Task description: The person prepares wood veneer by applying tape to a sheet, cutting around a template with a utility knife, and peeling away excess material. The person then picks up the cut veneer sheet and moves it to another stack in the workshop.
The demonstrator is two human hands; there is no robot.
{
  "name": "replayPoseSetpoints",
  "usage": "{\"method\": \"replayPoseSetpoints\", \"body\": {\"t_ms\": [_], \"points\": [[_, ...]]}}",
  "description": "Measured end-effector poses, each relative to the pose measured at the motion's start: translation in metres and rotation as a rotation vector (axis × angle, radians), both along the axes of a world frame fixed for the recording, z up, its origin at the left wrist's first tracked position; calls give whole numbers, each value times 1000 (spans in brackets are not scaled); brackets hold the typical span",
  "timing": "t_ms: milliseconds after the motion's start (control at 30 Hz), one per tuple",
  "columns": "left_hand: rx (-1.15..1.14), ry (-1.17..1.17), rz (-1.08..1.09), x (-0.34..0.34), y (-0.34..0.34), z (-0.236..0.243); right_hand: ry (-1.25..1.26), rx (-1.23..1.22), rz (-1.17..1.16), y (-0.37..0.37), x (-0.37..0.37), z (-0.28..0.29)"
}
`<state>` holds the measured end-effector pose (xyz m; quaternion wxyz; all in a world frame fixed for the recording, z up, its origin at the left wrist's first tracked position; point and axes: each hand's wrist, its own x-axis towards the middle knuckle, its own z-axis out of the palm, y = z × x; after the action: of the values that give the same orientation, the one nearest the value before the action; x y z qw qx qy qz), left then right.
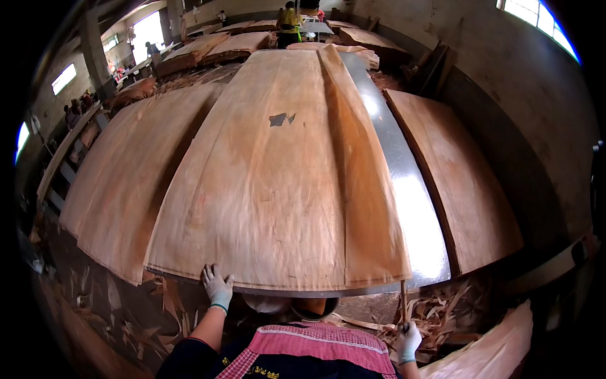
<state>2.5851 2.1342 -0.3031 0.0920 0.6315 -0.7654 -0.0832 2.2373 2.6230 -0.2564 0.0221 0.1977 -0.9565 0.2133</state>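
A large thin sheet of reddish-brown wood veneer lies on a shiny metal table, with a small hole near its middle and a long split on its right side. My left hand, in a pale glove, grips the sheet's near edge at the left. My right hand, also gloved, is lower at the right and holds a thin wooden stick that stands upright to the veneer's near right corner.
Stacks of veneer lie to the left and right of the table, more at the back. Veneer scraps litter the floor by my feet. A person in yellow stands at the table's far end; other people are at far left.
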Motion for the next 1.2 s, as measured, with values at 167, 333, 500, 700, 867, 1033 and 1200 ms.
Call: {"method": "replayPoseSetpoints", "body": {"t_ms": [167, 333, 500, 700, 867, 1033, 1200], "points": [[-38, 23, -17, 1, -2, -7, 89, 30, 9, -43, -94, -35], [-6, 9, -14, 0, -2, -5, 48, 205, -77, -25, -139, -24], [-10, -12, -12, 0, 0, -5, 124, 298, -213, 43, -154, 0], [-94, -175, -135, -32, -5, 4, -113, -204, 120, -60, -114, 23], [723, 810, -631, -165, 45, 67, -695, -313, 539, -215, 32, 57], [1349, 1080, -217, -162, 9, 82, -662, -277, 997, -268, 72, 67], [869, 931, -148, -91, -32, 78, -506, -142, 498, -251, 0, -7]]}}
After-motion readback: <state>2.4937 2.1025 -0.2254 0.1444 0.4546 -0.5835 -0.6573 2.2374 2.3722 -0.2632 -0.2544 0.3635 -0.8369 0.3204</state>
